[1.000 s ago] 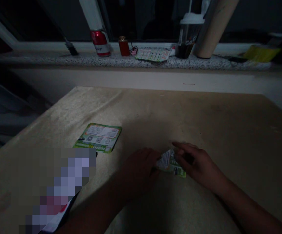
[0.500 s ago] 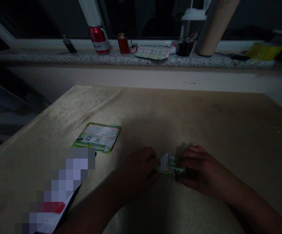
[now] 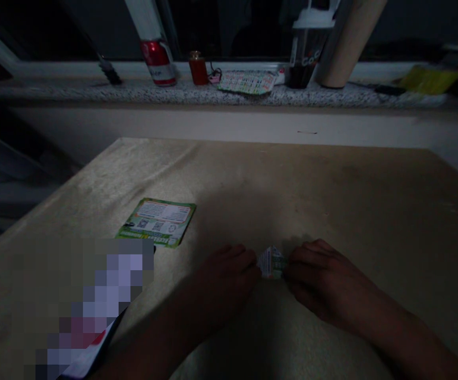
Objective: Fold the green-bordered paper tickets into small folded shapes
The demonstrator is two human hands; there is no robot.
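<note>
Between my two hands is a small piece of folded printed paper [image 3: 272, 263], green and white, its top edge rising to a peak. My left hand [image 3: 229, 274] grips its left end, fingers closed. On the other end my right hand [image 3: 318, 274] is closed too, thumb and fingers pressed together. Both hands rest low over the table, and the fingers hide the paper's ends. Left of them a flat green-and-white printed card [image 3: 160, 221] with small square codes lies apart from either hand.
A blurred-out device, perhaps a phone [image 3: 106, 306], lies by my left forearm on the table [image 3: 229, 169]. Along the stone windowsill [image 3: 134, 95] stand a red can [image 3: 158, 63], a small red bottle [image 3: 198, 68], a blister-like printed packet [image 3: 247, 82], a lidded cup [image 3: 304, 53] and a tan tube [image 3: 347, 47].
My fingers have closed in further on both ends of the folded paper, so less of its right side shows. The left hand has shifted slightly; the card stays put.
</note>
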